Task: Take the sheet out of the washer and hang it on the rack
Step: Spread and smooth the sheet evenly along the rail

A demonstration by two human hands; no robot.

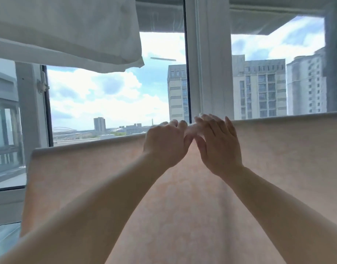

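Already the fingers (175,123) of the left hand (164,144) curl over the top fold of the sheet (182,206), apparently pinching the cloth where it bends over the rack, though the tips are hidden behind the fold. Just beside them, the right hand (219,147) lies with its fingers (211,121) fairly straight and spread, resting on the same fold and not clenched on it; they look blurred, so how firmly they press cannot be told. The two hands nearly touch at the middle of the fold.

Outward from there, the sheet hangs draped in front of the person, its peach cloth falling down past both forearms and out of view at the bottom. The rack's bar itself is covered by the cloth and cannot be seen. The sheet's left edge (29,178) ends short of the window frame (207,63), while its right side runs out of the picture.

As a judgement, the risk is uneven drape: if more weight hangs on one side of the bar, damp cloth may slide off once the left hand lets go. Pulling from the middle alone could also bunch the fold. White bedding (68,31) hangs overhead to the left, near enough to be snagged by a raised arm.
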